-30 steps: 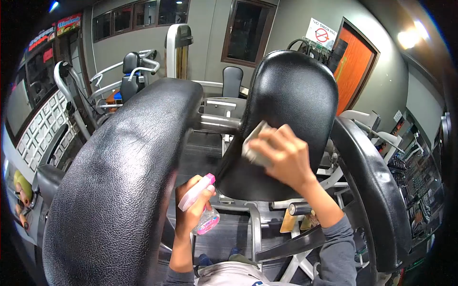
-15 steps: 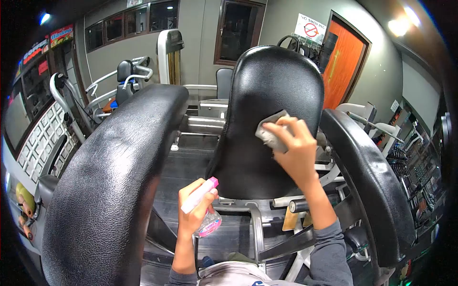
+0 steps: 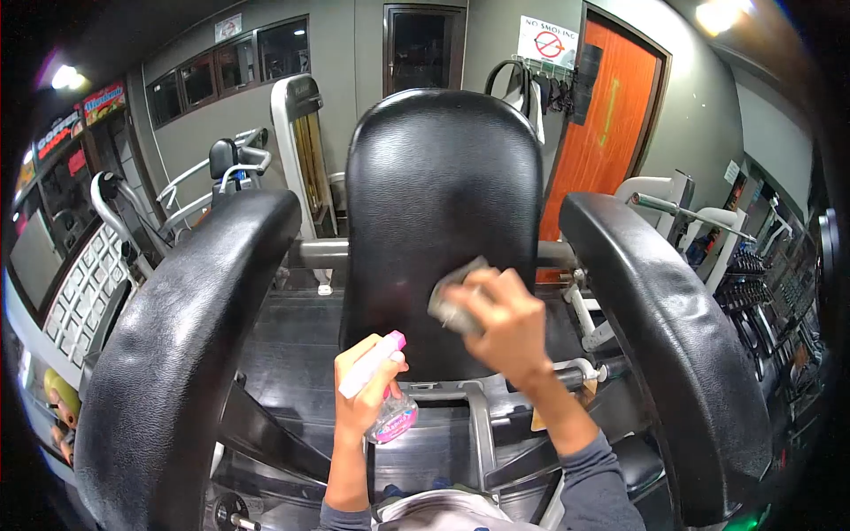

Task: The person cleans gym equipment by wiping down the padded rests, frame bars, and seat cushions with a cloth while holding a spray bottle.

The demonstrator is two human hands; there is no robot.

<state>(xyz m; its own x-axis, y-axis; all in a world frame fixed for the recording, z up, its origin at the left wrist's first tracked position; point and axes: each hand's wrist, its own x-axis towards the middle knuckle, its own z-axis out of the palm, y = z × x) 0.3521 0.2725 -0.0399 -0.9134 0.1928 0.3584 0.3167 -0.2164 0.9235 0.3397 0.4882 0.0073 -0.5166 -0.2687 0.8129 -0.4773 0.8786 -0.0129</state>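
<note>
My left hand is wrapped round a clear spray bottle with a pink and white trigger head and a pink label. Its nozzle end points up and to the right. My right hand grips a folded grey cloth, slightly blurred, against the lower part of a black padded backrest. The backrest stands upright in front of me, its surface shiny under the lights. Part of the cloth is hidden behind my fingers.
Thick black pads flank me, the left pad and the right pad. A metal frame bar runs below the backrest. Further back are a weight-stack machine, an orange door and a dumbbell rack.
My right hand has moved the cloth down and left over the backrest. The camera view has shifted, so the backrest now appears further left. My left hand still holds the bottle.
</note>
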